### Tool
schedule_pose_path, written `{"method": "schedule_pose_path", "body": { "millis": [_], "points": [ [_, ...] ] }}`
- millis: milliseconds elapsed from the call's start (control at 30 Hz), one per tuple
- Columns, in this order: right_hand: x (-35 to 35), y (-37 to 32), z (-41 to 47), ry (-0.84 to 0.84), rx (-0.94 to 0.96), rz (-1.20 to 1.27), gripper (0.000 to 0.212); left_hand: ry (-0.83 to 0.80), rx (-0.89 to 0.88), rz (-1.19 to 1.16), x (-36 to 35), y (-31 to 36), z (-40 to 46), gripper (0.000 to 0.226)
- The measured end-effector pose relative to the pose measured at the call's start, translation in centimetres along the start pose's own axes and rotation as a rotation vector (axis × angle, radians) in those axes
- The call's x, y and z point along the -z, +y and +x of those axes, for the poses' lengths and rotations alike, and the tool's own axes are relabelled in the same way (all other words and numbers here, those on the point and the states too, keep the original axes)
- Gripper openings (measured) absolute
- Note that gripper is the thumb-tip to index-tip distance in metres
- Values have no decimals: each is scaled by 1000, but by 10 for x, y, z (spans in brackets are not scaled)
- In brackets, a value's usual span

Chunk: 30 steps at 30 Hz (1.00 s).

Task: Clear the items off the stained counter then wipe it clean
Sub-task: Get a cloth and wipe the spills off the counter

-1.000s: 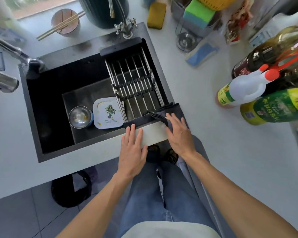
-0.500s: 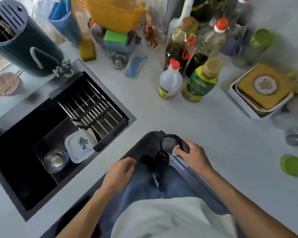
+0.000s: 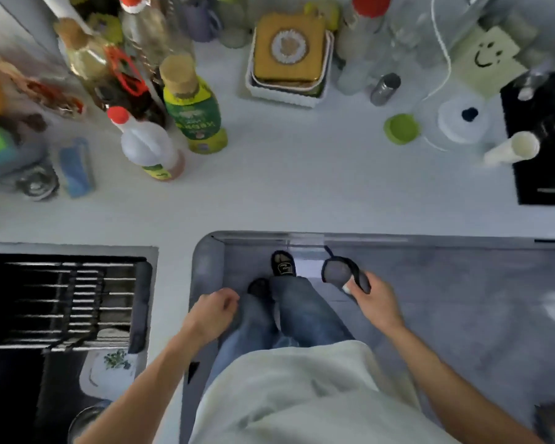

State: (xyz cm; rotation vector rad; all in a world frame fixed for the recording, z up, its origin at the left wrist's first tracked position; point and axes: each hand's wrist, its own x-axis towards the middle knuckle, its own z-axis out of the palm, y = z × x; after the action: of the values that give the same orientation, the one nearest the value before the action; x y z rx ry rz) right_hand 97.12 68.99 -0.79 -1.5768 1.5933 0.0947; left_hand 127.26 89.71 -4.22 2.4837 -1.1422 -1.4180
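My right hand (image 3: pixel 377 299) grips a dark grey cloth (image 3: pixel 342 272), held in the air just below the front edge of the white counter (image 3: pixel 302 193). My left hand (image 3: pixel 213 310) is loosely curled with nothing in it, near the counter's corner. On the counter stand a white bottle with a red cap (image 3: pixel 148 149), a green-labelled bottle (image 3: pixel 194 113), a green lid (image 3: pixel 401 128), a small metal shaker (image 3: pixel 385 88), a white cylinder (image 3: pixel 511 152) and a white round lid (image 3: pixel 462 121).
A black sink (image 3: pixel 20 379) with a wire rack (image 3: pixel 71 299) lies at the left, holding a white tray and a metal bowl. A white box with a yellow top (image 3: pixel 289 59) sits at the back. A black hob (image 3: pixel 545 149) is at the right edge. A blue sponge (image 3: pixel 76 168) lies at the left.
The view has swung right from the sink to the counter. My right hand lifted the dark cloth off the sink edge and carried it right; my left hand came off the edge and curled.
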Motion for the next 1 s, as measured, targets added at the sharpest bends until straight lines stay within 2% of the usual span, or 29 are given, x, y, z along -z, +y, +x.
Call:
{"method": "schedule_pose_path", "body": {
  "millis": [133,267,367,533,600,733,800,1000],
  "points": [
    [-2,75,-50,112,-209,93,19,-120,-116,86,9,45,22,27],
    [-11,146,-110,208,-434,168,25,-161,-250,222,2,112,45,29],
    [-24,184,-155,267,-583,238,34,-220,-333,307,-16,165,57,28],
    [-37,234,-201,310,-764,397,32,-309,-446,424,-53,237,68,29],
    [-33,252,-208,314,-799,442,33,-337,-450,494,-68,258,69,29],
    [-15,286,-202,324,-814,513,19,-361,-455,590,-94,288,68,26],
    [2,301,-192,370,-799,557,19,-365,-433,609,-104,300,69,23],
    [75,340,-157,527,-758,662,19,-390,-366,874,-128,329,74,24]
  ]
}}
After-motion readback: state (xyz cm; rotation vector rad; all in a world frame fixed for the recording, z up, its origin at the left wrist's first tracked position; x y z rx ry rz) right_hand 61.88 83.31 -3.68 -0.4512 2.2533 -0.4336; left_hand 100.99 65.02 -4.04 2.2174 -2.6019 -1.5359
